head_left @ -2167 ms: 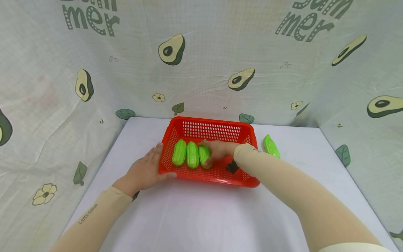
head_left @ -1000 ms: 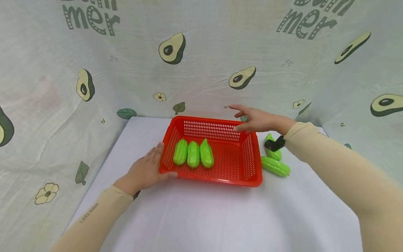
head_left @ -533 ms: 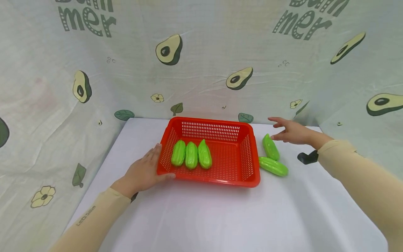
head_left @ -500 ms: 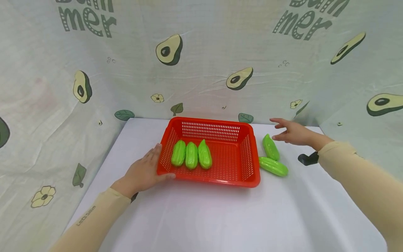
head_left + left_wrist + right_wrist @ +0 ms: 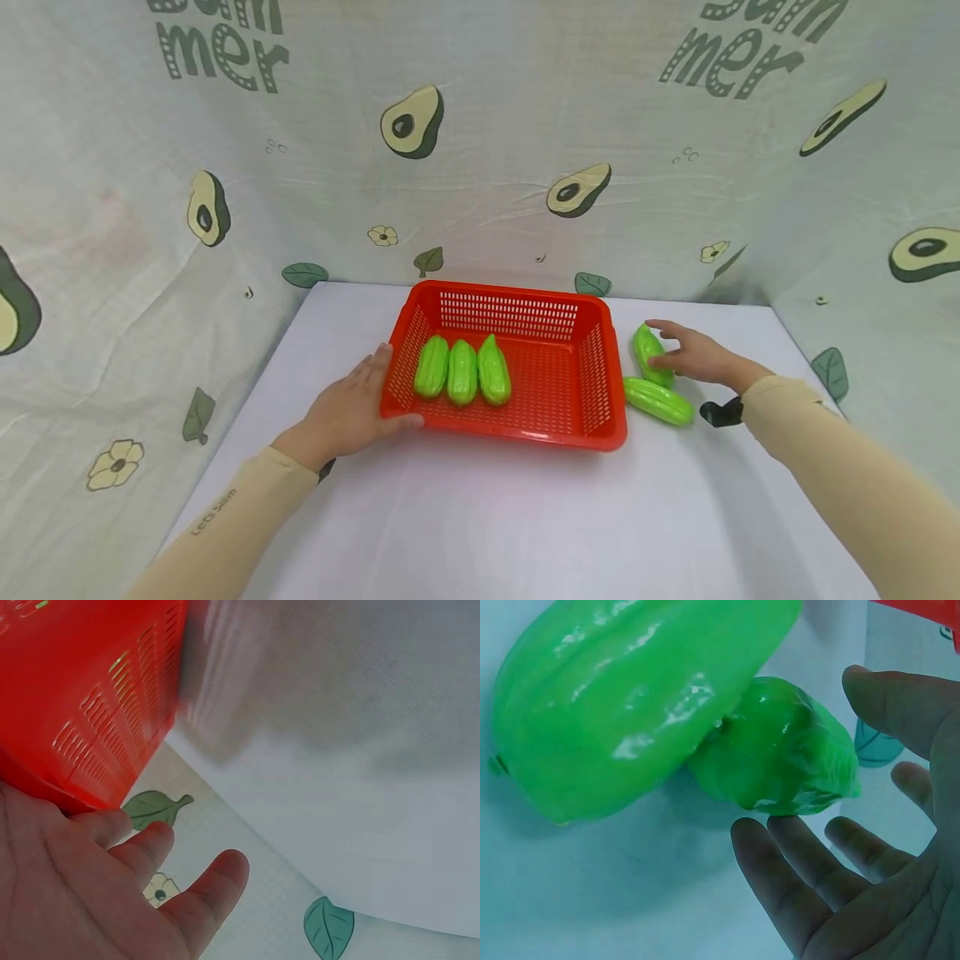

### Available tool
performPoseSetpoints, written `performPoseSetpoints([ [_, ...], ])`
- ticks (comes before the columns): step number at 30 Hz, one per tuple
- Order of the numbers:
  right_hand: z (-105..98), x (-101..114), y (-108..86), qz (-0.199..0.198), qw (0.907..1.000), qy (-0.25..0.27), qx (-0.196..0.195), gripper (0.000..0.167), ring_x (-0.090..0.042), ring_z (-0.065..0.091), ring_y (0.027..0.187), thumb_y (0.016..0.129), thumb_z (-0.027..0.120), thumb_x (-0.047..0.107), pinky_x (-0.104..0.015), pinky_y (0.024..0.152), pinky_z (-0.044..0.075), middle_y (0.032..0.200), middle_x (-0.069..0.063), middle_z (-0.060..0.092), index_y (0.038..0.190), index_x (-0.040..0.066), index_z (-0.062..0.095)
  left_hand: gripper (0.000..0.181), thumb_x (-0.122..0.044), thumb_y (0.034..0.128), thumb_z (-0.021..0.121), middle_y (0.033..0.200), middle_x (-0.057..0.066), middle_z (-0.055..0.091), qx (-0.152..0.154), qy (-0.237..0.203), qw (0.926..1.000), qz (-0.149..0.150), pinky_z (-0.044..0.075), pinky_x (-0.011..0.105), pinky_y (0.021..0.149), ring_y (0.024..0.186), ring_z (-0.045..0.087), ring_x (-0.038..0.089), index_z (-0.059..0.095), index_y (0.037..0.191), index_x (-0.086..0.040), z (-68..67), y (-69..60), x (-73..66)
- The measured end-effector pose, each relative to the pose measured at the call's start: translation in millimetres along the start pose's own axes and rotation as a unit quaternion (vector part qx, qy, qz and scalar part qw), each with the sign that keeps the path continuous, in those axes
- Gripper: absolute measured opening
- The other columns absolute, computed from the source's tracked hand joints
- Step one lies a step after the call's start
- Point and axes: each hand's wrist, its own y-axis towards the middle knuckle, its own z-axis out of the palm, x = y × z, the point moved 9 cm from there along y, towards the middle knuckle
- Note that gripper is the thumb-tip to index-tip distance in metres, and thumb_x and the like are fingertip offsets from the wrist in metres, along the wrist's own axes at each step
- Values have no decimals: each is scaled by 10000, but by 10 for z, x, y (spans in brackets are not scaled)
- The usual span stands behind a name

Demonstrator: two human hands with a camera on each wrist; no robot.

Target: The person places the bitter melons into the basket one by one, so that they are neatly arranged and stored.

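Note:
My left hand rests against the left end of a red perforated basket, fingers straight along its wall and thumb at the front rim. Inside the basket's left half lie a left green ridged gourd, a middle gourd and a right gourd. Outside, to the right, my right hand hovers at the far gourd, its thumb and fingers spread around the sides. In the right wrist view, a gap shows between thumb and this gourd; fingertips lie close beneath it.
A near gourd lies slanted between the basket's right wall and my right wrist, touching or almost touching the far gourd. The white table meets printed cloth walls at the back and sides.
My right hand has left the gourds in the basket, swung right over the rim, and come down at the far gourd outside. The left hand has stayed at the basket.

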Motion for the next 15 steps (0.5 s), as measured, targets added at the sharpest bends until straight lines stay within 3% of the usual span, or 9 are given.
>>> performPoseSetpoints([
  [6,59,-30,25,6,9996,-281,-10,850,-514,420,1258,947,680,372,-688,972,398,1515,-360,250,1594,112,195,1284,-887,767,453,1622,217,176,18,26,10000,-9,335,529,1110,1458,232,417,85,1571,45,18,9,10],
  [15,109,-41,26,-5,9988,-457,176,850,-451,442,1172,947,690,333,-581,929,481,1494,-362,277,1592,103,186,1259,-855,788,485,1623,218,170,17,41,10000,11,337,528,1109,1454,239,421,96,1567,54,5,0,-8],
])
